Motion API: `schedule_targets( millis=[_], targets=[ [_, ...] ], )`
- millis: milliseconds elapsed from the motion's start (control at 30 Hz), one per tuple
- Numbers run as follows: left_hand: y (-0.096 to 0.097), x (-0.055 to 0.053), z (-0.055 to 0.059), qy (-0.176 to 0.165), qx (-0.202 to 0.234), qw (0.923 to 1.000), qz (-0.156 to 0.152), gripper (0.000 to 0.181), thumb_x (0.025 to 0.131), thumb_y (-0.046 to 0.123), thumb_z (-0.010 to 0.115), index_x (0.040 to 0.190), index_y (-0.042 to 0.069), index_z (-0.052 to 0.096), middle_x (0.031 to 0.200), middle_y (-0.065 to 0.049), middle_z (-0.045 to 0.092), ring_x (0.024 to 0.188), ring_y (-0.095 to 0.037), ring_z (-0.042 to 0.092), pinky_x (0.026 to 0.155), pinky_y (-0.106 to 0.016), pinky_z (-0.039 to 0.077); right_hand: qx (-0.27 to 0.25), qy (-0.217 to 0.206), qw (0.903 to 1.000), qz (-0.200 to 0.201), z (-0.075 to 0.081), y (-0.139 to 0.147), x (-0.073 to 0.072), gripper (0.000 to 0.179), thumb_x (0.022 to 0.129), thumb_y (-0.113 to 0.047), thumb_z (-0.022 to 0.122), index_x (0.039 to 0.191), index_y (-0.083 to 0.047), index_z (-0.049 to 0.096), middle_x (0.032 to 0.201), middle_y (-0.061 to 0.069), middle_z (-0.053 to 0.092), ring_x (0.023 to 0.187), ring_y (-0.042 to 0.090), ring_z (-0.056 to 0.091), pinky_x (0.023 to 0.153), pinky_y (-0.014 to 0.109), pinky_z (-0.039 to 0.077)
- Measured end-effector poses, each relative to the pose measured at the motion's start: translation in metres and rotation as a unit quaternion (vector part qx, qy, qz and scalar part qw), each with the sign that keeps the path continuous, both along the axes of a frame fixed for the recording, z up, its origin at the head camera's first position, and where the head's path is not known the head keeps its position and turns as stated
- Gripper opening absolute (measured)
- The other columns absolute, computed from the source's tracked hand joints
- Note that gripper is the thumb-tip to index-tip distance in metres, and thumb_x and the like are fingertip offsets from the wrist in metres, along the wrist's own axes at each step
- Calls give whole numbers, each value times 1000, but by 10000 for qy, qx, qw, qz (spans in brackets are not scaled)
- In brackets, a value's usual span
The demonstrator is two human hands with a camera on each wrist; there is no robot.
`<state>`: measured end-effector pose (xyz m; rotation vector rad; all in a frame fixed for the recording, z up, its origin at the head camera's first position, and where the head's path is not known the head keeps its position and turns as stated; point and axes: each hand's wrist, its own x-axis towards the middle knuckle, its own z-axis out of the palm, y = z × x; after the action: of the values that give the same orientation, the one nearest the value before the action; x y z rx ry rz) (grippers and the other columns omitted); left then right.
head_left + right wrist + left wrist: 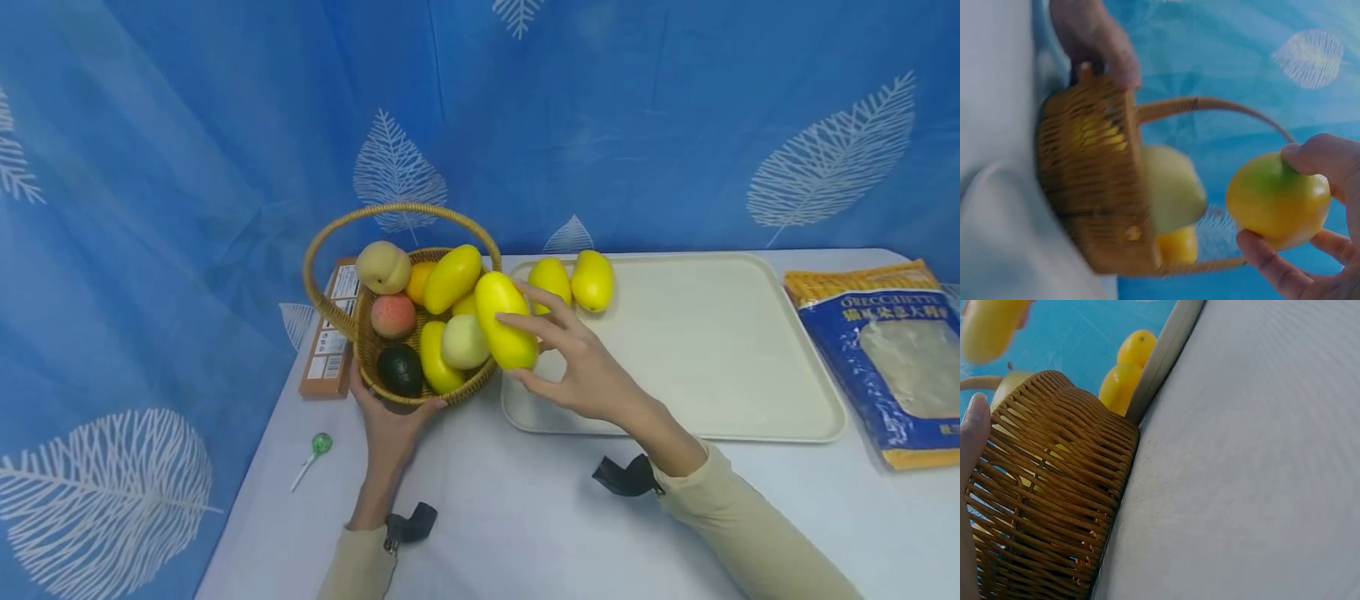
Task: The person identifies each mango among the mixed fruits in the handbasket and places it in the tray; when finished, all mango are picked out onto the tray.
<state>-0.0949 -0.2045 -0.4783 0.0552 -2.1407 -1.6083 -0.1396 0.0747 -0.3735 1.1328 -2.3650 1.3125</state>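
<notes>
My right hand (592, 371) holds a yellow mango (504, 321) between thumb and fingers, above the right rim of a wicker basket (471, 385). In the right wrist view this mango (1279, 200) shows a green patch at one end. My left hand (386, 429) grips the basket's near side, thumb by the rim. Inside the basket are a dark green avocado (400, 369), a reddish peach (393, 316), a large pale peach (383, 267), a pale round fruit (464, 342), an orange fruit (419, 282) and more mangoes (453, 278).
Two mangoes (593, 282) lie at the left back of a cream tray (720, 350). A blue and yellow pasta bag (885, 358) is right of the tray. An orange-brown box (324, 387) sits left of the basket, with a green lollipop (321, 443) nearer me.
</notes>
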Motion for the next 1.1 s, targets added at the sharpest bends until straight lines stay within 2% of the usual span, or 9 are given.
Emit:
schedule_targets(
  millis=[33, 100, 167, 367, 600, 700, 833, 967, 1100],
  targets=[
    [-2, -2, -5, -24, -8, 10000, 29, 132, 63, 19, 93, 156, 15, 0, 163, -10, 10, 149, -32, 15, 121, -57, 10, 68, -44, 9999, -92, -3, 4, 0, 62, 81, -12, 78, 139, -19, 55, 161, 5, 24, 126, 22, 51, 79, 27, 58],
    [-1, -1, -5, -85, -41, 9999, 62, 132, 63, 23, 93, 157, 17, 0, 163, -7, 10, 149, -29, 15, 122, -57, 10, 165, -130, 9995, -242, -11, 11, 0, 62, 81, -12, 78, 138, -18, 55, 160, 6, 26, 125, 22, 53, 78, 27, 58],
    [-1, -2, -5, -140, -54, 9999, 78, 131, 64, 22, 92, 157, 18, 0, 163, -6, 9, 149, -28, 14, 122, -56, 10, 289, -228, 9987, -359, -19, 17, -1, 61, 80, -12, 79, 136, -17, 56, 159, 8, 28, 115, 21, 57, 75, 28, 59],
    [-1, -1, -5, -246, -44, 9997, 83, 131, 64, 24, 93, 157, 19, -1, 164, -6, 8, 149, -28, 14, 122, -57, 9, 700, -612, 9943, -515, -42, 26, -7, 63, 77, -9, 80, 135, -15, 57, 155, 11, 32, 100, 23, 61, 71, 31, 59],
    [0, -1, -4, -217, -84, 9997, 88, 131, 64, 20, 92, 157, 20, -1, 164, -8, 6, 149, -30, 13, 121, -58, 9, 1366, -1031, 9829, -684, -56, 29, -15, 73, 76, -11, 80, 142, -20, 50, 157, 9, 30, 76, 19, 55, 68, 28, 52],
    [0, -1, -3, -252, -88, 9996, 131, 132, 63, 19, 92, 157, 20, -1, 164, -7, 6, 149, -30, 13, 122, -57, 9, 1572, -1046, 9789, -780, -58, 29, -15, 76, 75, -13, 81, 143, -19, 49, 156, 8, 31, 97, 26, 60, 84, 36, 55],
    [0, 0, 0, -241, -54, 9996, 143, 133, 62, 20, 93, 157, 20, -1, 164, -6, 7, 150, -29, 13, 122, -56, 9, 1933, -911, 9726, -912, -59, 27, -15, 75, 74, -17, 83, 142, -19, 51, 154, 9, 33, 123, 36, 50, 97, 51, 51],
    [0, -1, 1, -199, -24, 9998, 96, 134, 62, 23, 93, 157, 19, -1, 164, -6, 7, 150, -29, 13, 122, -55, 9, 2164, -846, 9680, -950, -62, 26, -15, 75, 75, -24, 84, 143, -24, 50, 155, 7, 32, 117, 35, 51, 87, 50, 54],
    [-1, -2, 0, -167, -11, 9998, 87, 134, 62, 24, 94, 157, 19, 0, 164, -6, 7, 150, -28, 13, 122, -55, 9, 2174, -788, 9684, -941, -67, 24, -16, 80, 76, -32, 84, 145, -27, 46, 155, 7, 30, 118, 35, 51, 83, 50, 55]
  ],
)
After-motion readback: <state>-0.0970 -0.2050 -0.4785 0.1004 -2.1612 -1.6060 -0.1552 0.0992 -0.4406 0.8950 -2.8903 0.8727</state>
